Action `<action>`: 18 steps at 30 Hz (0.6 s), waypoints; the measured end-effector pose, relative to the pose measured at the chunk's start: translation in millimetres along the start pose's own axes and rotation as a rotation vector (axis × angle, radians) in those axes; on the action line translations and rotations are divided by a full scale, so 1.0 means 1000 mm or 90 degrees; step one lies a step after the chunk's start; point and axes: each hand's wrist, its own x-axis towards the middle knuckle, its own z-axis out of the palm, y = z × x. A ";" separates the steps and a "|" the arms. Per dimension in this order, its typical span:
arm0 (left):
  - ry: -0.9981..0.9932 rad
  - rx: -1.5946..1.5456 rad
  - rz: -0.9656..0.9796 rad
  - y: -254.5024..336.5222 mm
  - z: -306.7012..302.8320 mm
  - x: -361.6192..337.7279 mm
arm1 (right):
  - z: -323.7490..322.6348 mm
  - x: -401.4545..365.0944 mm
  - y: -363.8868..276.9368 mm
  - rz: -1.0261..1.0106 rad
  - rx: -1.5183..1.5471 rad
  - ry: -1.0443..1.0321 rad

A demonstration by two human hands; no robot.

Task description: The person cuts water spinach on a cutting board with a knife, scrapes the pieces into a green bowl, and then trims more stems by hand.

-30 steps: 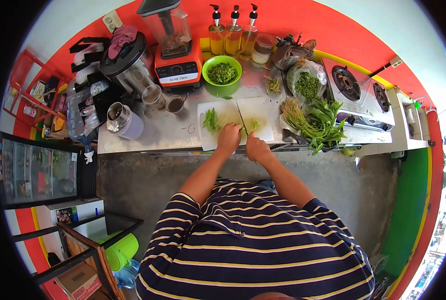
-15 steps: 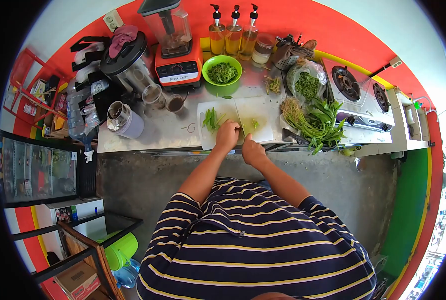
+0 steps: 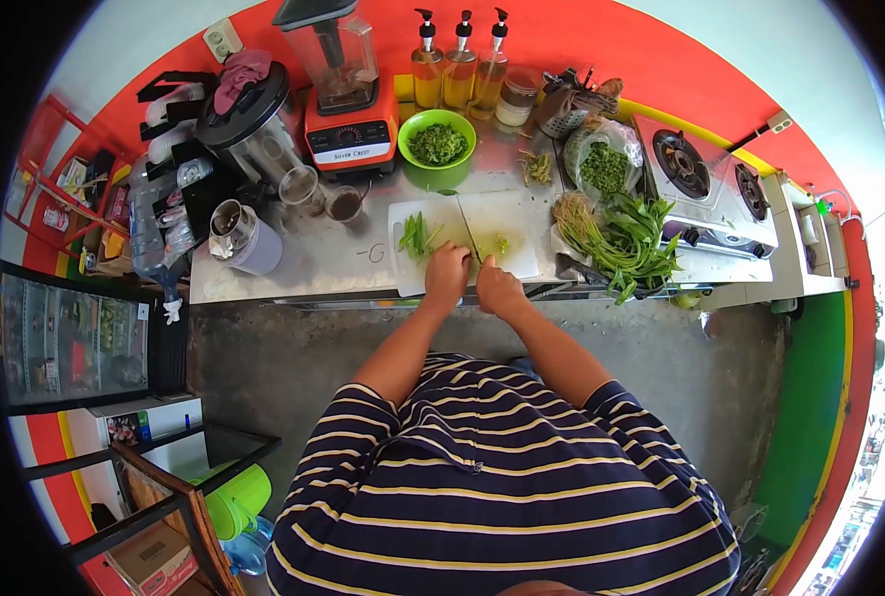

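Note:
On a white cutting board (image 3: pixel 519 261) near the counter's front edge, my right hand (image 3: pixel 500 288) is closed around the handle of a knife (image 3: pixel 470 236). The narrow blade points away from me across the board. Just left of it, my left hand (image 3: pixel 447 274) presses down with curled fingers on green stalks (image 3: pixel 418 236), whose far ends stick out past the fingers. Small chopped green pieces (image 3: pixel 502 243) lie to the right of the blade. My fingers hide where blade and stalks meet.
Behind the board stands a green bowl (image 3: pixel 464 159) of chopped leaves. Leafy greens (image 3: pixel 621 243) lie to the right, before a gas stove (image 3: pixel 706 184). An orange blender (image 3: pixel 347 129), a cup of dark liquid (image 3: pixel 345 206) and a metal-topped container (image 3: pixel 254 243) stand left.
Both hands have shifted only slightly at the board, with the knife handle now closer to my left hand. The whole view has moved a little.

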 end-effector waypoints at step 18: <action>-0.059 0.016 -0.051 -0.003 -0.009 -0.011 | 0.012 -0.006 -0.009 0.061 0.012 -0.051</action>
